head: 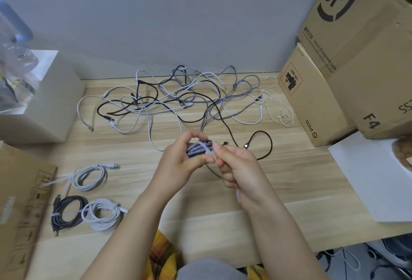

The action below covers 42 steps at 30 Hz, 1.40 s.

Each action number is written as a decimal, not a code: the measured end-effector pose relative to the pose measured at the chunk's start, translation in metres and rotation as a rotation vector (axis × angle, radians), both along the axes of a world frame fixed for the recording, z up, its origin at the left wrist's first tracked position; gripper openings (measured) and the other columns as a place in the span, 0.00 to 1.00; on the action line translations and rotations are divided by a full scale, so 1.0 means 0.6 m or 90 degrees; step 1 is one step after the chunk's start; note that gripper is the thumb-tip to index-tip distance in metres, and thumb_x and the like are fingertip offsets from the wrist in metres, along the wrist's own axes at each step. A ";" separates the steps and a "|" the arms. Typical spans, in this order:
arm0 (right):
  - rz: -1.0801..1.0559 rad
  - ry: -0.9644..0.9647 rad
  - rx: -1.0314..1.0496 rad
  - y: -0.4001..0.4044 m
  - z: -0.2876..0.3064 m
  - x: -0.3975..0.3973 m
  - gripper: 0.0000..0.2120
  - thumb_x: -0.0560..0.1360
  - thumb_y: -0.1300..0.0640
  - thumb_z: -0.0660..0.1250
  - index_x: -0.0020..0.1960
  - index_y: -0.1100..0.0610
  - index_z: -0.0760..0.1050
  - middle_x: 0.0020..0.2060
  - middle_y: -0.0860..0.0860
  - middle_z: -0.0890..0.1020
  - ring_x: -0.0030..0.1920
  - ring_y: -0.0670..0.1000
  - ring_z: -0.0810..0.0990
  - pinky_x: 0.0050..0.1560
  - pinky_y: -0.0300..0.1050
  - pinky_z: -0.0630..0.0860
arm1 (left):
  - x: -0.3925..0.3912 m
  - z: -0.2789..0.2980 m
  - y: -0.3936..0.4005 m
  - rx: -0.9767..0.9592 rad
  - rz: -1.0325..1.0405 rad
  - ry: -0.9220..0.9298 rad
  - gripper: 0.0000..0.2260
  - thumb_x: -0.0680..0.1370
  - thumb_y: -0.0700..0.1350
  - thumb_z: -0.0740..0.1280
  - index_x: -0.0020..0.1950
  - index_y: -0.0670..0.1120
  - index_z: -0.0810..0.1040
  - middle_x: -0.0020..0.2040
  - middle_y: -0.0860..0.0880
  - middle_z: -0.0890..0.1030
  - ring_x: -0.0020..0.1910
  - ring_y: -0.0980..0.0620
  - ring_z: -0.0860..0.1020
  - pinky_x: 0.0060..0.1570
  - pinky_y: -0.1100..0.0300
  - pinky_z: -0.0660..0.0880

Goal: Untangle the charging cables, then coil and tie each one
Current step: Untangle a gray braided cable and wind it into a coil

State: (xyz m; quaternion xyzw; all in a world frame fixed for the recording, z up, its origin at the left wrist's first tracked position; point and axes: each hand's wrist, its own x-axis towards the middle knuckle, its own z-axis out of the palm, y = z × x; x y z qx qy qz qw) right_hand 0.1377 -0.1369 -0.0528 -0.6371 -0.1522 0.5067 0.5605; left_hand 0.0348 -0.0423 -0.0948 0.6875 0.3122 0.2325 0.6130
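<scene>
My left hand (180,157) grips a coiled grey braided cable (197,149) above the middle of the wooden table (223,224). A white cable tie (206,148) is wrapped around that coil, and my right hand (236,166) pinches the tie's end; its tail pokes out below my right wrist. Behind my hands lies a tangle of white, grey and black cables (178,99). A loose black cable (263,143) loops just right of my hands. At the front left lie three tied coils: a white one (89,178), a black one (66,211) and another white one (102,215).
Large cardboard boxes (356,56) stand at the right, a smaller Pico box (310,101) leaning in front of them. A grey box (46,94) sits at the left, flat cardboard (20,212) at the front left. A white sheet (374,179) lies at right. Spare ties (60,179) lie by the coils.
</scene>
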 end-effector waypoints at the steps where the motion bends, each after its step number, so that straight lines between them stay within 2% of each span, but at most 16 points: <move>1: -0.006 0.020 0.013 -0.001 0.001 -0.002 0.19 0.78 0.55 0.62 0.30 0.56 0.65 0.18 0.43 0.59 0.18 0.40 0.52 0.21 0.33 0.48 | 0.003 0.000 0.002 -0.045 0.003 -0.041 0.19 0.59 0.53 0.75 0.46 0.56 0.74 0.35 0.51 0.80 0.34 0.49 0.75 0.39 0.52 0.77; 3: -0.017 0.049 0.044 -0.002 0.006 -0.004 0.19 0.78 0.56 0.61 0.29 0.55 0.64 0.19 0.44 0.58 0.18 0.41 0.51 0.22 0.35 0.47 | 0.009 0.003 0.006 -0.121 0.001 -0.112 0.27 0.56 0.55 0.78 0.48 0.50 0.70 0.30 0.51 0.78 0.28 0.55 0.72 0.32 0.61 0.73; 4: -0.019 0.052 0.059 -0.003 0.008 -0.004 0.20 0.77 0.57 0.61 0.28 0.55 0.64 0.20 0.45 0.57 0.19 0.41 0.51 0.22 0.36 0.46 | 0.012 0.007 0.006 -0.138 0.002 -0.130 0.32 0.55 0.60 0.79 0.48 0.48 0.68 0.27 0.52 0.76 0.25 0.57 0.70 0.29 0.64 0.70; 7: -0.006 0.030 0.086 -0.004 0.012 -0.004 0.20 0.77 0.57 0.61 0.27 0.54 0.65 0.21 0.45 0.58 0.20 0.41 0.52 0.22 0.34 0.48 | 0.019 0.014 0.001 -0.158 0.060 -0.166 0.37 0.52 0.71 0.74 0.47 0.47 0.67 0.23 0.53 0.72 0.23 0.59 0.67 0.25 0.69 0.66; 9: 0.007 0.032 0.090 -0.003 0.010 -0.008 0.19 0.78 0.55 0.60 0.28 0.54 0.66 0.21 0.45 0.59 0.20 0.41 0.52 0.22 0.33 0.49 | 0.019 0.018 -0.006 -0.169 0.098 -0.191 0.35 0.55 0.70 0.73 0.46 0.46 0.66 0.24 0.53 0.71 0.23 0.59 0.67 0.25 0.71 0.66; 13: -0.067 0.043 0.107 -0.001 0.013 -0.008 0.17 0.78 0.57 0.60 0.31 0.58 0.67 0.17 0.44 0.63 0.17 0.40 0.54 0.20 0.32 0.49 | 0.028 0.019 -0.040 -0.248 0.094 -0.189 0.15 0.73 0.54 0.68 0.42 0.44 0.67 0.23 0.52 0.71 0.23 0.59 0.69 0.26 0.70 0.65; 17: -0.130 0.026 0.140 -0.004 0.026 0.000 0.18 0.77 0.61 0.61 0.29 0.60 0.63 0.15 0.47 0.63 0.15 0.42 0.61 0.16 0.29 0.57 | 0.038 0.019 -0.069 -0.338 0.012 -0.142 0.16 0.74 0.58 0.61 0.39 0.45 0.73 0.28 0.48 0.71 0.28 0.53 0.69 0.29 0.61 0.63; 21: -0.021 -0.113 0.150 -0.014 0.019 0.019 0.20 0.71 0.53 0.69 0.24 0.55 0.66 0.18 0.47 0.64 0.19 0.45 0.62 0.22 0.33 0.61 | 0.038 0.033 -0.069 -0.369 -0.065 -0.098 0.16 0.74 0.58 0.60 0.33 0.49 0.76 0.33 0.46 0.75 0.34 0.51 0.74 0.38 0.58 0.71; 24: 0.047 -0.234 0.160 -0.018 0.015 0.026 0.21 0.69 0.45 0.67 0.24 0.55 0.67 0.20 0.49 0.64 0.22 0.46 0.62 0.25 0.36 0.60 | 0.033 0.031 -0.061 -0.410 -0.105 -0.070 0.17 0.74 0.60 0.63 0.34 0.49 0.77 0.38 0.45 0.78 0.42 0.47 0.76 0.49 0.51 0.72; 26: 0.054 -0.335 0.174 -0.020 0.020 0.029 0.22 0.68 0.42 0.67 0.24 0.57 0.68 0.20 0.51 0.66 0.24 0.47 0.64 0.27 0.39 0.62 | 0.032 0.033 -0.063 -0.417 -0.072 -0.069 0.16 0.74 0.58 0.67 0.41 0.45 0.79 0.39 0.45 0.79 0.42 0.48 0.76 0.47 0.55 0.70; 28: 0.043 -0.428 0.185 -0.022 0.026 0.036 0.23 0.68 0.42 0.67 0.26 0.60 0.71 0.23 0.58 0.70 0.26 0.55 0.67 0.28 0.48 0.65 | 0.036 0.035 -0.068 -0.438 -0.008 -0.129 0.17 0.73 0.52 0.68 0.48 0.38 0.79 0.39 0.44 0.81 0.38 0.51 0.78 0.40 0.62 0.73; 29: 0.027 -0.455 0.180 -0.022 0.028 0.038 0.23 0.67 0.42 0.68 0.27 0.62 0.73 0.24 0.59 0.71 0.27 0.56 0.67 0.29 0.50 0.66 | 0.037 0.037 -0.068 -0.444 0.012 -0.157 0.16 0.72 0.49 0.69 0.49 0.36 0.79 0.42 0.42 0.82 0.41 0.50 0.80 0.41 0.61 0.75; 31: -0.018 -0.426 0.185 -0.023 0.036 0.038 0.23 0.64 0.42 0.70 0.26 0.61 0.72 0.22 0.53 0.68 0.26 0.50 0.63 0.28 0.44 0.62 | 0.042 0.045 -0.071 -0.455 0.010 -0.189 0.17 0.72 0.47 0.68 0.51 0.34 0.79 0.48 0.38 0.82 0.47 0.46 0.80 0.50 0.55 0.75; 34: -0.047 -0.317 0.208 -0.021 0.047 0.031 0.20 0.63 0.50 0.75 0.22 0.55 0.68 0.20 0.49 0.64 0.25 0.46 0.60 0.26 0.38 0.58 | 0.046 0.056 -0.081 -0.478 -0.012 -0.209 0.19 0.72 0.48 0.63 0.51 0.33 0.78 0.46 0.39 0.81 0.46 0.47 0.79 0.46 0.58 0.76; 38: -0.055 -0.246 0.219 -0.020 0.058 0.031 0.17 0.64 0.55 0.73 0.21 0.53 0.68 0.18 0.49 0.70 0.21 0.48 0.66 0.25 0.36 0.64 | 0.051 0.066 -0.094 -0.517 -0.061 -0.266 0.11 0.73 0.49 0.64 0.37 0.43 0.78 0.40 0.44 0.76 0.45 0.48 0.74 0.46 0.60 0.75; 42: -0.054 -0.203 0.223 -0.019 0.062 0.027 0.17 0.63 0.56 0.73 0.20 0.53 0.69 0.18 0.49 0.74 0.20 0.47 0.71 0.25 0.34 0.68 | 0.052 0.068 -0.094 -0.557 -0.044 -0.311 0.09 0.69 0.49 0.67 0.39 0.43 0.80 0.37 0.46 0.76 0.45 0.48 0.76 0.50 0.56 0.73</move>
